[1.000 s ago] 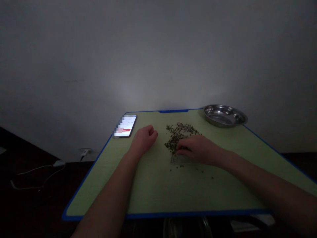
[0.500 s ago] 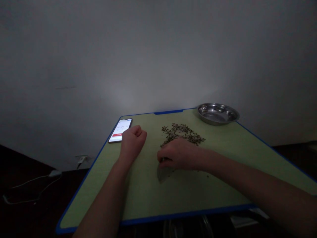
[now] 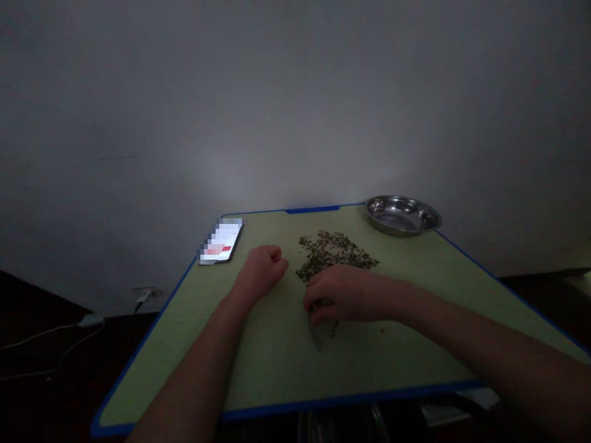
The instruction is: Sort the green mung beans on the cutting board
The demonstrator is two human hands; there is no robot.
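My left hand [image 3: 264, 271] is closed in a fist over the table, to the left of a scattered pile of small dark grains [image 3: 337, 249], perhaps seeds or beans. Whatever may be inside the fist is hidden. At the near edge of the pile, my right hand [image 3: 351, 294] has its fingers bent round a small see-through thing [image 3: 319, 337], possibly a clear cup or bag; the fingers cover its upper part and its kind is unclear. A few dark grains show beside or through it. The hand partly covers the near grains.
A shiny metal bowl [image 3: 402, 215] stands at the back right corner of the light green table [image 3: 277, 363] with blue edging. A lit phone [image 3: 221, 241] lies at the back left. The wall [image 3: 295, 111] rises behind. Cables [image 3: 87, 321] hang at the left.
My left hand has moved right and slightly nearer, away from the phone. My right hand has shifted a little right with the see-through thing, which now stands at a different tilt.
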